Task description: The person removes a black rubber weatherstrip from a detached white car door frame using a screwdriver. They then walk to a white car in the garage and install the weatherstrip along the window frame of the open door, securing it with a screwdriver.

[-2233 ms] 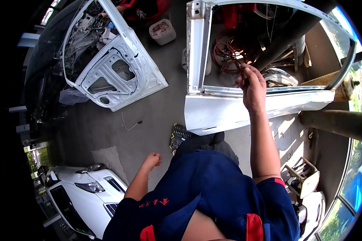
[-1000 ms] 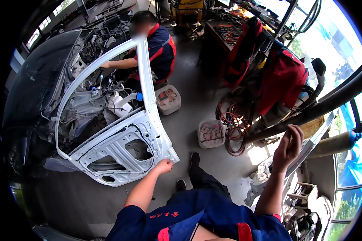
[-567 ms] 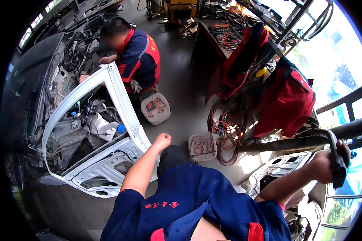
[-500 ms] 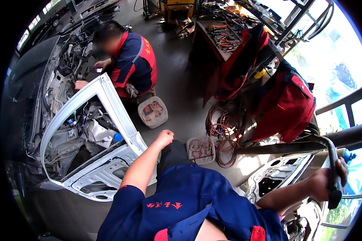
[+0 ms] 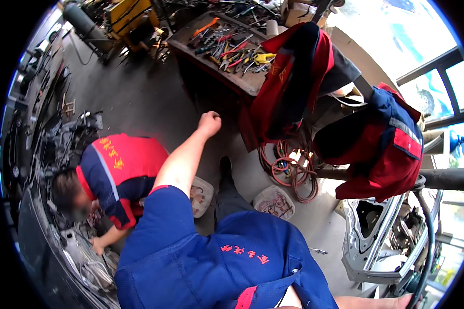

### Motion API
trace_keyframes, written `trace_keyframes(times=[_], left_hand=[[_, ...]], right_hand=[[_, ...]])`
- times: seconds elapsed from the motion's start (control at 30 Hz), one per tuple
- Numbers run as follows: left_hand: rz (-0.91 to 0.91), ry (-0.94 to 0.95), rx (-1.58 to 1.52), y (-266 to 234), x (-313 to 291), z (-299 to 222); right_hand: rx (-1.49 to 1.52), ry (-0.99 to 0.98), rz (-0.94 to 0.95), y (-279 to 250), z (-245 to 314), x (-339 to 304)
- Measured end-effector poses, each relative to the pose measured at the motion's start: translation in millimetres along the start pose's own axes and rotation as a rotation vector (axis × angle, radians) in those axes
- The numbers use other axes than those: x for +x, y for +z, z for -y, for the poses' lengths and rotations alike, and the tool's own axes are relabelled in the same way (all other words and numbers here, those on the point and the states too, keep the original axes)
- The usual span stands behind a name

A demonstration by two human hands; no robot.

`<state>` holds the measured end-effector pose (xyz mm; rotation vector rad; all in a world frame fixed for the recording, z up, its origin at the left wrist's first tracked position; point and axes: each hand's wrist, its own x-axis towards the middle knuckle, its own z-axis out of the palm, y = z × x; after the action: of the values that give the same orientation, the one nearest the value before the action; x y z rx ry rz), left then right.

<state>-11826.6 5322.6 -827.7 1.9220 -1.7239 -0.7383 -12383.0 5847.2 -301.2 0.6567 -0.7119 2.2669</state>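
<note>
Grey concrete floor [image 5: 134, 103], cluttered workbench [image 5: 216, 56], bright windows [image 5: 448, 82] w/ daylight.

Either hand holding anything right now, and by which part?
Left hand is a closed fist in mid-air, nothing visible in it. Right hand sits at the picture's bottom edge against the black hose; its grip cannot be told.

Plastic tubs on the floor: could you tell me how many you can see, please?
2. One pale tub lies beside the coiled hoses; the other tub sits next to the crouching co-worker, partly covered by the blue sleeve. More may be hidden.
</note>
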Motion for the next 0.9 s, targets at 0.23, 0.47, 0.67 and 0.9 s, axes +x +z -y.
trace_keyframes(times=[0.23, 0.47, 0.67, 0.9], left_hand=[[-0.291, 0.073, 0.258, -72, 268, 43], [0.101, 0.263, 0.505, -136, 411, 118], [0.078, 0.303, 0.549, -90, 437, 61], [0.075, 0.397, 0.573, -107, 448, 32]], right_hand=[[-0.199, 0.269, -0.07, -12, -12, -1], [-0.113, 0.325, -0.165, -14, 19, 15], [-0.048, 0.163, -0.251, 9, 48, -2], [-0.063, 0.094, -0.297, -8, 51, 12]])
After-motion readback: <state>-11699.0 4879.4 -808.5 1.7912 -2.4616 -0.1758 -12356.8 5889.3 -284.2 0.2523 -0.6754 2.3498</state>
